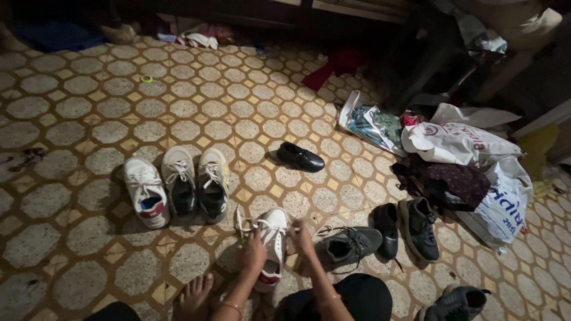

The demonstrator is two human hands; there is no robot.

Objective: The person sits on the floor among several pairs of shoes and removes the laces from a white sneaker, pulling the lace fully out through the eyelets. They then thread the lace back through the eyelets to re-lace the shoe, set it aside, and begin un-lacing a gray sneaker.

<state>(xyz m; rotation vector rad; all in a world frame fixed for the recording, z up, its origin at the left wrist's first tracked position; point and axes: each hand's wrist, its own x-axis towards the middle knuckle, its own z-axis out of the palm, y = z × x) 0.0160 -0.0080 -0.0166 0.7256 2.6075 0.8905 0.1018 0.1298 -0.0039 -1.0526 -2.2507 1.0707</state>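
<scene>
Lower centre of the frame: one white sneaker with a red patch at the heel, toe pointing up the frame, standing on the patterned tile floor just above the person's bare foot. Left hand closed against the sneaker's left flank near the lace eyelets, fingers curled, seemingly pinching a lace; right hand closed on the sneaker's right side, fingers bunched around what looks like the other lace end, though the dim light leaves the exact grip uncertain. Loose white lace loops trail off to the upper left of the shoe. Step judged in hand: working the laces of this sneaker, tightening or tying, not yet finished since the loops lie slack. The next move would call for both hands to keep tension on the two ends while drawing them together over the tongue. Left of centre: a row of three sneakers, side by side and touching, one white with a red heel, two white-and-dark. Centre: a single black shoe, well apart from the rest. Right of the hands: a grey sneaker, then a black shoe and a dark trainer. Right edge: printed plastic bags with dark cloth heaped between them.
</scene>
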